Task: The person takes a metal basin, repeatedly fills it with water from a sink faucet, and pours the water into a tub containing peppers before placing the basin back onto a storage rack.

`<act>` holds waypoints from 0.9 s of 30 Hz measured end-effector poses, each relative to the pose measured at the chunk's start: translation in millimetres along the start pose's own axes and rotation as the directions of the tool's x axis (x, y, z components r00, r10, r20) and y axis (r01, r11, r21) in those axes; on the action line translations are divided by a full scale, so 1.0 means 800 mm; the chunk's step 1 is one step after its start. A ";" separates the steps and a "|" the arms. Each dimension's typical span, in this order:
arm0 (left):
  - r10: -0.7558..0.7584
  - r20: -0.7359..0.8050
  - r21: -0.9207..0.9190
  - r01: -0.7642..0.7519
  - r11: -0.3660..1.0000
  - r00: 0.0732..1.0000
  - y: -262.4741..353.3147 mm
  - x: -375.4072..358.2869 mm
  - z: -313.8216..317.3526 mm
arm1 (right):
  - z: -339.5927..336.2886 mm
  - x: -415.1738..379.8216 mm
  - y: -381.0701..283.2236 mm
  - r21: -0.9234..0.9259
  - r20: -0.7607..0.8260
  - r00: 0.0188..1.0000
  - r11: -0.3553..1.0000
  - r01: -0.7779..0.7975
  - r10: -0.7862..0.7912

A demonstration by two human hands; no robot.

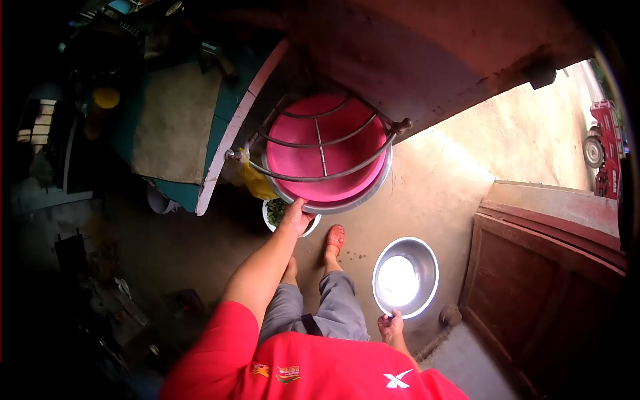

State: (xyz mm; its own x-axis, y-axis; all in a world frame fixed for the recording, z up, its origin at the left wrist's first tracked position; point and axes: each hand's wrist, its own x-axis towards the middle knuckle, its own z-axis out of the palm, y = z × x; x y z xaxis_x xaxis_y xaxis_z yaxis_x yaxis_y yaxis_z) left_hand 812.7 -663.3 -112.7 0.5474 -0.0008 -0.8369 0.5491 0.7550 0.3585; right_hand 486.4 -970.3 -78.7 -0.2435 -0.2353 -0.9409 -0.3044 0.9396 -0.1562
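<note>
My left hand reaches up to the near rim of a pink basin nested in a grey metal basin. Its fingers are closed at the rim of the metal basin; exactly how they grip is partly hidden. Both basins sit behind the curved bars of a metal rack. Low on the right, my right hand grips the near rim of a shiny metal bowl. Bright light glares off the bowl's bottom, and I see nothing lying in it.
A white bucket with green leaves stands on the floor below the rack, beside a yellow plastic bag. To the left is a table with a teal top. A brown wooden door is at right; a red vehicle stands outside.
</note>
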 end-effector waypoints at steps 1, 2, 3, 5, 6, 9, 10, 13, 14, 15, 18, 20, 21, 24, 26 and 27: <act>-0.019 0.009 0.021 0.018 1.000 1.000 0.007 0.009 0.004 | 0.008 0.005 -0.003 0.000 0.017 0.999 0.999 -0.034 0.033; -0.011 0.014 0.022 0.010 1.000 1.000 0.010 0.023 0.009 | 0.020 0.002 -0.006 0.000 0.026 0.999 0.999 -0.033 0.033; 0.013 0.005 -0.006 -0.012 1.000 1.000 0.013 0.035 0.009 | 0.031 -0.007 -0.005 -0.066 0.095 0.995 0.998 -0.018 0.024; 0.043 -0.058 -0.023 -0.045 0.999 0.997 0.019 0.040 0.011 | 0.052 -0.027 -0.005 -0.166 0.201 0.980 0.986 0.017 0.017; 0.045 -0.061 -0.024 -0.046 0.999 0.997 0.023 0.036 0.017 | 0.059 -0.027 -0.004 -0.169 0.200 0.980 0.985 0.016 0.019; 0.148 -0.103 0.029 -0.145 0.989 0.984 0.025 0.026 0.014 | 0.078 -0.038 -0.002 -0.292 0.327 0.945 0.948 0.125 -0.024; 0.183 -0.105 0.007 -0.183 0.983 0.977 0.018 0.024 0.005 | 0.089 -0.053 -0.004 -0.329 0.360 0.932 0.930 0.163 -0.036; 0.186 -0.013 0.088 -0.184 0.979 0.983 0.017 0.020 -0.026 | 0.107 -0.081 -0.004 -0.444 0.458 0.885 0.841 0.309 -0.084; 0.149 0.025 0.144 -0.151 0.978 0.989 0.019 0.013 -0.031 | 0.109 -0.083 -0.004 -0.481 0.477 0.875 0.809 0.338 -0.082; 0.140 -0.070 0.295 -0.114 0.949 0.988 0.018 -0.008 -0.019 | 0.113 -0.087 -0.007 -0.517 0.530 0.847 0.775 0.364 -0.044; 0.100 -0.019 0.542 -0.074 0.837 0.995 0.029 -0.073 0.001 | 0.132 -0.119 -0.006 -0.527 0.591 0.805 0.728 0.439 -0.058; -0.082 0.060 0.501 0.041 0.865 0.995 0.038 -0.113 -0.013 | 0.138 -0.132 -0.003 -0.552 0.648 0.761 0.664 0.504 -0.039; -0.076 0.095 0.456 0.024 0.890 0.993 0.042 -0.136 -0.016 | 0.144 -0.140 -0.001 -0.555 0.658 0.752 0.657 0.510 -0.029; -0.079 0.132 0.356 0.027 0.934 0.988 0.060 -0.206 -0.032 | 0.155 -0.161 0.004 -0.592 0.714 0.700 0.541 0.597 0.008; 0.030 0.089 0.467 -0.068 0.882 0.996 0.069 -0.246 -0.062 | 0.161 -0.171 0.013 -0.611 0.757 0.648 0.441 0.658 0.081; 0.052 0.080 0.448 -0.083 0.890 0.995 0.074 -0.268 -0.079 | 0.165 -0.183 0.020 -0.598 0.778 0.620 0.422 0.681 0.103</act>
State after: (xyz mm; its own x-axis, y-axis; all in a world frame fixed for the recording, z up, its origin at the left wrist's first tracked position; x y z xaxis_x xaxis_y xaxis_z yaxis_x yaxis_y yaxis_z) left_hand 688.1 -577.2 61.9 0.6242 -0.0139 -0.7812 0.7265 0.3780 0.5738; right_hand 639.0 -888.3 17.3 0.5345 0.1441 -0.8328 -0.8451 0.0878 -0.5273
